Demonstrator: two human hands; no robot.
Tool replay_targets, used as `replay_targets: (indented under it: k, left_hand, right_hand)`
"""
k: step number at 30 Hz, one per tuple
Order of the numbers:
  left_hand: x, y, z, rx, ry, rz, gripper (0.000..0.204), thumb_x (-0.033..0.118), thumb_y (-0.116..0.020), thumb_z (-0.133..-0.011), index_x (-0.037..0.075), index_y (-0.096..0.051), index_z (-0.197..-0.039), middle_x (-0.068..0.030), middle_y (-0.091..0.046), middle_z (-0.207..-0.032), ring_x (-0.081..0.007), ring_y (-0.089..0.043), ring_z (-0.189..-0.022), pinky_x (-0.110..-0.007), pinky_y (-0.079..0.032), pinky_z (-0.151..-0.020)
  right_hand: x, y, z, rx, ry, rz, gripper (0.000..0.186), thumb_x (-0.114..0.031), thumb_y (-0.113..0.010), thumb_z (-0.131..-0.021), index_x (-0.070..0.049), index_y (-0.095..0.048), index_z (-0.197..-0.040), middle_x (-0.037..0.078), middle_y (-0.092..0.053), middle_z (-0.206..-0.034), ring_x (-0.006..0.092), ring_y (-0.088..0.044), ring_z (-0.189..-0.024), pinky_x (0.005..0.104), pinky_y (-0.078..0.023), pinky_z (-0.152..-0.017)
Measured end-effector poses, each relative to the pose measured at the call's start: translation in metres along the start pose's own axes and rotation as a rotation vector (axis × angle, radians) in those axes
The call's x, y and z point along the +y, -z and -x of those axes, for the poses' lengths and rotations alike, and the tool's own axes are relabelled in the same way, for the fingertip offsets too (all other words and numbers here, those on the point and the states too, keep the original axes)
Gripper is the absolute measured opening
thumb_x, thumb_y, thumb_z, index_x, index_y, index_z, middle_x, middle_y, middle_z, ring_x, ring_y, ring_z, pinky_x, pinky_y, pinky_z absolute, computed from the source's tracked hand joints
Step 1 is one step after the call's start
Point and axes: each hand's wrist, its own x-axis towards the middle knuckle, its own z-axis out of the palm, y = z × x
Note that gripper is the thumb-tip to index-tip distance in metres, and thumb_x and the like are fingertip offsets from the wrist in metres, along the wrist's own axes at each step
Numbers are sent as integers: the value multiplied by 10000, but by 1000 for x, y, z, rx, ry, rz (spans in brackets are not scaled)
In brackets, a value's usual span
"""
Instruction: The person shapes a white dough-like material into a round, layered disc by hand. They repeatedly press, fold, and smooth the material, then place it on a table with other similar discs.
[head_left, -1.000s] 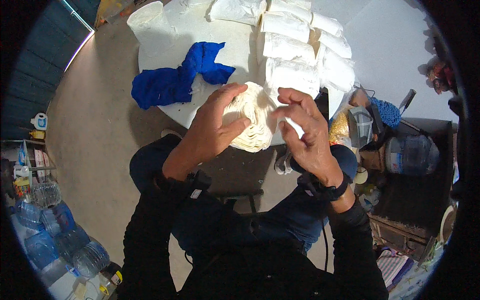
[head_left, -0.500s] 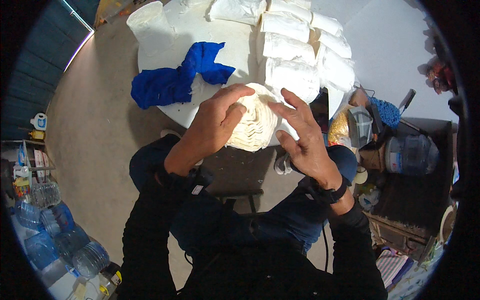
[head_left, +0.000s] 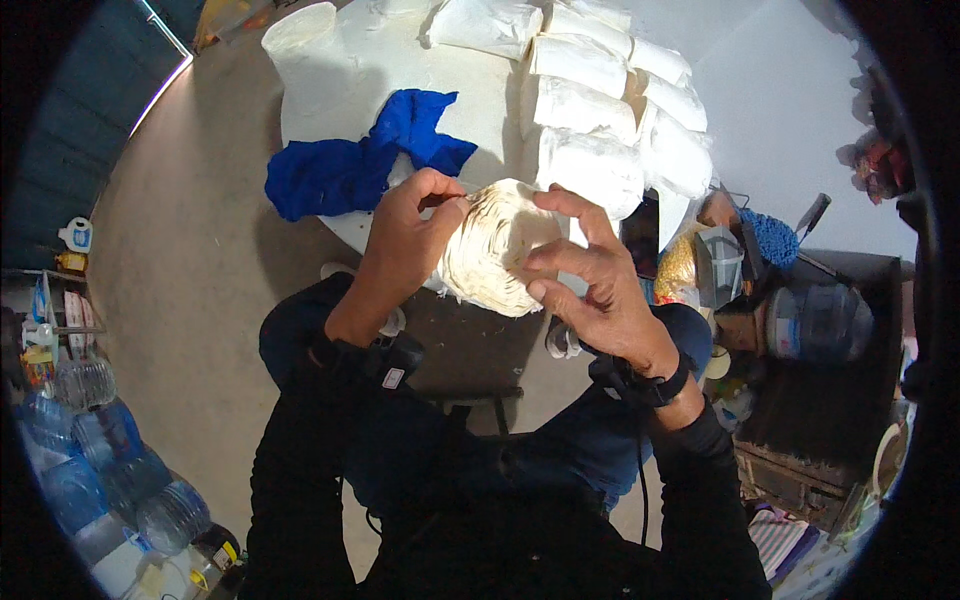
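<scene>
"Left grip (head_left: 400, 245) is pinching at the upper left edge of the cream layered bundle (head_left: 490, 255), thumb and forefinger tips meeting there. What are you reading on the other side?"

"Right grip (head_left: 610, 290) is touching the bundle from its right. Its forefinger is reaching along the top right edge, while another finger and the thumb are lying lower down. From my remote seat I'm not managing to tell whether those two are pinching a layer or only pressing."

"And where am I seeing the bundle itself?"

"It's sitting near the centre of the frame, at the near edge of the white table (head_left: 340, 110), and its wavy folds are showing toward my camera. I'm not making out whether the table is carrying its full weight."

"I'm also spotting a blue cloth (head_left: 320, 180)."

"Yes, it's lying crumpled up and left of the bundle, partly hanging over the rim. At the upper centre right, white packages (head_left: 580, 105) are lying in rows, the closest just beyond my right forefinger."

"What's filling the frame's sides?"

"Clear bluish bottles (head_left: 170, 518) are crowding the lower left. Toward the right, I'm seeing a bag of yellow pieces (head_left: 678, 270) near the table, and a large water jug (head_left: 820, 322) is showing farther over."
</scene>
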Motion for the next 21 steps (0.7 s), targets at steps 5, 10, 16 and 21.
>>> replay_targets:
  k: [5,10,16,21]
  left_hand:
    - [1,3,-2,-19,21,61,146,111,-614,-978,-21,-657,-1023,-45,-672,-909,-90,-599,-819,-255,-488,-746]
    - [-1,4,-4,-30,57,101,132,109,-617,-979,-15,-655,-1004,-34,-659,-897,-82,-589,-818,-245,-476,-744]
    - [-8,6,-5,-45,13,144,126,108,-621,-981,-9,-658,-1006,-19,-660,-897,-66,-579,-813,-236,-471,-735]
    - [-14,4,-6,-45,17,217,138,101,-632,-971,-31,-659,-1000,-38,-666,-881,-74,-578,-813,-252,-475,-723]
  right_hand:
    - [2,0,-4,7,-74,69,276,-208,-797,-858,-114,-775,-1116,190,-417,-1563,374,-387,-1446,503,-347,-1166]
    - [4,-2,-9,8,-113,39,301,-199,-804,-854,-115,-772,-1142,205,-420,-1557,394,-393,-1441,499,-357,-1161]
    - [7,-2,-12,6,-96,-60,312,-123,-816,-821,-126,-780,-1131,169,-447,-1548,383,-395,-1451,470,-367,-1166]
    - [7,-5,-15,-40,-69,-84,342,-81,-789,-828,-111,-762,-1168,170,-454,-1533,356,-402,-1448,443,-389,-1156]
